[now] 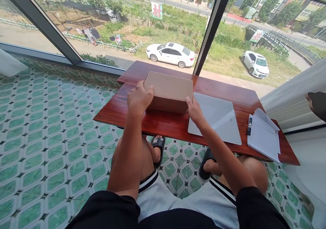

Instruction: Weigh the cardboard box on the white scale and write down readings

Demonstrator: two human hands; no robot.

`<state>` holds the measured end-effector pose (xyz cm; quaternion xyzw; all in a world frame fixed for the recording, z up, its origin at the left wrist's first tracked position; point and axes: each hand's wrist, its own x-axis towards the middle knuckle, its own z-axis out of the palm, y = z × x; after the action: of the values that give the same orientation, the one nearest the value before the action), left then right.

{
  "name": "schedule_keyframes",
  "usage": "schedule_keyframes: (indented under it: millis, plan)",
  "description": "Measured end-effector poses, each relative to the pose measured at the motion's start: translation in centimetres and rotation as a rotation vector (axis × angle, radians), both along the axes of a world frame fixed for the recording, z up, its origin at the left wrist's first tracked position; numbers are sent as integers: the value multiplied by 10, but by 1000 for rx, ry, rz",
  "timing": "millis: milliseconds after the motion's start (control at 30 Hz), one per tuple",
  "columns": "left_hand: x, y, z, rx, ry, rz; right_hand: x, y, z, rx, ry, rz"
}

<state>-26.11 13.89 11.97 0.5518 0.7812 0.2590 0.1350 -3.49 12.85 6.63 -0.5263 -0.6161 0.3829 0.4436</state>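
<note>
A closed brown cardboard box (169,88) rests on the dark red wooden table (117,110), a little left of the middle. My left hand (140,97) grips the box's left end, with the thumb along the top edge and the other fingers around the far side, partly hidden. Against its right end presses my right hand (195,109), its thumb near the front top corner and its remaining fingers hidden behind the box. Just right of the box lies a closed silver laptop (216,115), partly under my right wrist.
A stack of white papers (265,134) with a black pen (250,124) on it lies at the table's right end. Beyond the table stands a large window with a dark frame (212,29). A white curtain (305,86) hangs at the right. My knees are at the table's near edge.
</note>
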Motion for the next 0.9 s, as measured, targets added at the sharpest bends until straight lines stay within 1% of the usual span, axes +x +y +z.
schedule_keyframes:
  millis: [167,300,400,500,600,767,900]
  plan:
    - [8,-8,8,110,-43,26,8,-7,16,46,-18,-1]
    - [14,-12,11,219,-148,15,20,-12,27,100,-13,-9]
    - [20,-14,13,274,-213,11,30,-15,29,124,-1,-21]
    - [27,-16,14,294,-235,-2,42,-16,27,150,29,-45]
    - [36,-17,13,336,-268,-53,56,-16,23,175,54,-81]
    - [54,-16,6,456,-367,-200,80,-19,20,216,79,-139]
    - [69,-13,-3,488,-445,-318,101,-24,21,229,84,-184]
